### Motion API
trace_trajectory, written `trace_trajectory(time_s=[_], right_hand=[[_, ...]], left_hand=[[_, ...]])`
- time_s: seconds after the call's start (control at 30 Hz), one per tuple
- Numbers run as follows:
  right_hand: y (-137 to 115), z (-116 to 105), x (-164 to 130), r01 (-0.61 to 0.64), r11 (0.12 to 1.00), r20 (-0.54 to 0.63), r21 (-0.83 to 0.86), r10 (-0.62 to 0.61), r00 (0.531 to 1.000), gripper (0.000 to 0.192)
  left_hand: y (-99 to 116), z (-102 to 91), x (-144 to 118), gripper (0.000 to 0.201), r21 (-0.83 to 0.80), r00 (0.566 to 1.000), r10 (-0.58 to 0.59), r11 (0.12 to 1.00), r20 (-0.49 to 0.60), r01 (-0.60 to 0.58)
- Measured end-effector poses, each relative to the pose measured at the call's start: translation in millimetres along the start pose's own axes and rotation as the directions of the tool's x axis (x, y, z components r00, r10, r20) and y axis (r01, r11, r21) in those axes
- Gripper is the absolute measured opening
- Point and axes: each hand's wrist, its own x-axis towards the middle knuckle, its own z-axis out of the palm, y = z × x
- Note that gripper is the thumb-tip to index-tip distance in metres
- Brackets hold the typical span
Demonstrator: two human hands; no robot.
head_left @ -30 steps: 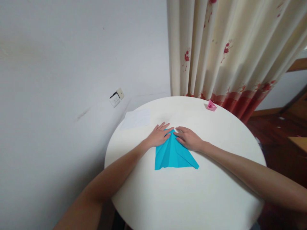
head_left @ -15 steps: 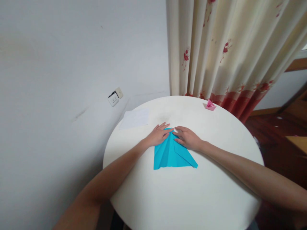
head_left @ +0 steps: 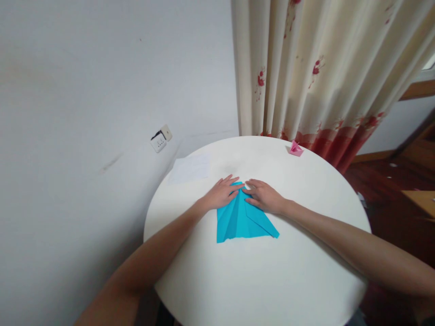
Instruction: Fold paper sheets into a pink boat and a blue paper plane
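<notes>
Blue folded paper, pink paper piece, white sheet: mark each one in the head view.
blue folded paper (head_left: 245, 223), head view, on its wide lower part, clear of both hands.
pink paper piece (head_left: 295, 149), head view, middle of the small folded shape by the curtain.
white sheet (head_left: 190, 167), head view, centre of the flat sheet.

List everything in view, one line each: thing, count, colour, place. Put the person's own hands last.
round table: one, white, centre of the view, against the wall.
folded paper: one, bright blue, triangular, flat on the table's middle, point away from the person.
paper sheet: one, white, flat at the table's far left edge.
small folded paper figure: one, pink, at the table's far edge near the curtain.
wall socket: one, white, on the wall left of the table.
curtain: one, cream with red flowers and a red hem, behind the table.
floor: dark wood, at right.
left hand: one, flat on the blue paper's upper left.
right hand: one, flat on its upper right.
</notes>
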Motion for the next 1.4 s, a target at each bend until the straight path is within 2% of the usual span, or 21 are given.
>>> trace_trajectory(time_s=[0.1, 0.3, 0.6, 0.7, 0.9, 1.13, 1.4], right_hand=[[2, -5, -2, 0.016, 0.997, 0.042, 0.073, -0.019, 0.999, 0.056], [5, -9, -5, -0.023, 0.985, 0.152, 0.171, -0.003, 0.988, 0.090], [6, -8, -7, -0.037, 0.982, 0.163, 0.186, 0.006, 0.987, 0.099], [7, -4, -7, -0.017, 0.984, 0.114, 0.177, -0.003, 0.993, 0.096], [10, 5, -4, 0.008, 0.993, 0.001, 0.114, -0.008, 1.000, 0.070], [9, 6, -4, -0.002, 0.998, 0.004, 0.069, 0.002, 1.000, 0.067], [10, 7, -6, -0.007, 0.994, 0.000, 0.110, 0.007, 1.000, 0.069]], left_hand=[[-1, 0.1, -1, 0.046, -0.011, 1.000, 0.002, 1.000, 0.004, -0.002], [-3, 2.7, -1, 0.045, -0.037, 1.000, -0.002, 0.999, 0.002, 0.002], [-2, 2.8, -1, 0.045, -0.049, 1.000, -0.014, 0.999, 0.001, 0.014], [-3, 3.2, -1, 0.045, -0.041, 1.000, -0.010, 0.999, 0.005, 0.010], [-5, 4.5, -1, 0.046, -0.023, 1.000, 0.000, 1.000, 0.003, 0.000], [-3, 4.5, -2, 0.046, -0.032, 1.000, -0.004, 0.999, 0.009, 0.004], [0, 3.3, -5, 0.047, -0.028, 1.000, -0.009, 1.000, 0.025, 0.010]])
